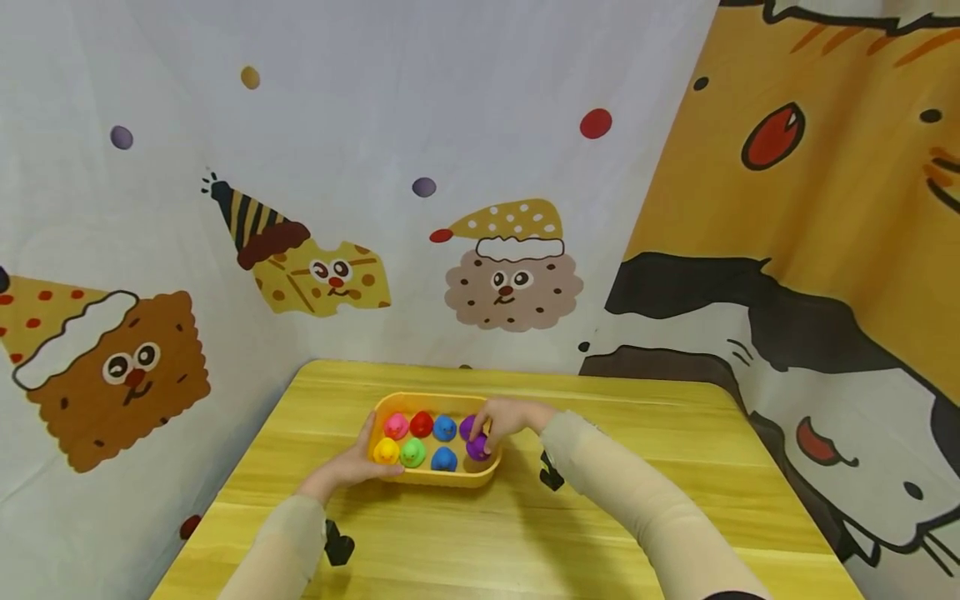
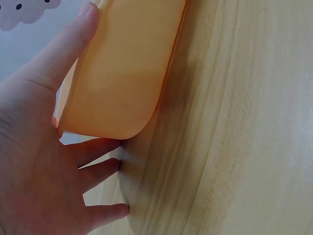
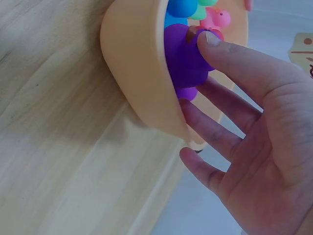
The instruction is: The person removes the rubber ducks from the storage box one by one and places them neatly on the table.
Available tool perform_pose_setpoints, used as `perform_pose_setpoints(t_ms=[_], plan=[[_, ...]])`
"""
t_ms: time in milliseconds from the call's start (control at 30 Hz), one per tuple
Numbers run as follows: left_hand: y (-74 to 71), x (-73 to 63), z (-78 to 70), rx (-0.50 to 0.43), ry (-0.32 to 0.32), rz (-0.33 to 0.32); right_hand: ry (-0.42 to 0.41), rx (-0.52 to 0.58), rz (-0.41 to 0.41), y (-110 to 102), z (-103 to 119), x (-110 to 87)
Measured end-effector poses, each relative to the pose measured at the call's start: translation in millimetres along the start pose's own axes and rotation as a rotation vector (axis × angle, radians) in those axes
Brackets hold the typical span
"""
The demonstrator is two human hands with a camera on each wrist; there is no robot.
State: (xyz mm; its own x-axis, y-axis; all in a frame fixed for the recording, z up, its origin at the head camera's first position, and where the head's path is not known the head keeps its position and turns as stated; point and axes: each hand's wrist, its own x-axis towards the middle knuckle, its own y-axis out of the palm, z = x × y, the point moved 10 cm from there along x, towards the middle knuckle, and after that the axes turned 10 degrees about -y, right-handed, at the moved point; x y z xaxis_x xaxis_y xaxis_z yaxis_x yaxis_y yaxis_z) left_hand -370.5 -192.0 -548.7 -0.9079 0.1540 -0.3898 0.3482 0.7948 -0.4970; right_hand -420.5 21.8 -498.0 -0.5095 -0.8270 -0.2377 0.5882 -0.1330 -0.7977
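An orange plastic basket [image 1: 457,479] holds several small rubber ducks. My left hand [image 1: 348,467] rests against its left end, thumb lying straight along the front wall [image 2: 129,68] and fingers spread at the end. Inside the right end, my right hand [image 1: 513,417] pinches a purple rubber duck [image 3: 188,56] between thumb and fingers. A second purple duck [image 3: 187,94] sits partly hidden beneath the first. Left of them are a pink duck [image 1: 396,426], a red duck [image 1: 422,424], a blue duck [image 1: 445,428], a yellow duck [image 1: 386,451], a green duck [image 1: 412,452] and another blue duck [image 1: 444,460].
The basket stands on a wood-grain table [image 1: 450,542], toward its back edge. Behind and beside the table hangs a white cloth [image 1: 337,108] printed with cartoon figures. A black wrist device [image 1: 339,543] sits beside the left sleeve, another [image 1: 551,472] by the right.
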Motion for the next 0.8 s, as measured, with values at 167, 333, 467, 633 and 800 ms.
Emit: perform_pose_setpoints(t_ms=[167,333,467,633,800], plan=[[0.0,1.5,2.4,0.008,-0.005,-0.012,0.009,0.022,-0.008,-7.0,4.5,-4.4],[0.3,2.1,2.0,-0.011,0.009,-0.008,0.019,0.031,-0.014,-13.3,6.3,-9.4],[2.3,1.4,1.4,-0.01,0.026,0.004,0.009,0.03,-0.032,-19.1,8.0,-13.2],[2.3,1.1,3.7,0.011,0.027,-0.002,0.004,0.031,-0.051,-27.0,8.9,-20.0],[1.4,1.7,4.2,0.006,0.006,-0.008,0.02,0.021,-0.069,-36.5,7.1,-31.2]])
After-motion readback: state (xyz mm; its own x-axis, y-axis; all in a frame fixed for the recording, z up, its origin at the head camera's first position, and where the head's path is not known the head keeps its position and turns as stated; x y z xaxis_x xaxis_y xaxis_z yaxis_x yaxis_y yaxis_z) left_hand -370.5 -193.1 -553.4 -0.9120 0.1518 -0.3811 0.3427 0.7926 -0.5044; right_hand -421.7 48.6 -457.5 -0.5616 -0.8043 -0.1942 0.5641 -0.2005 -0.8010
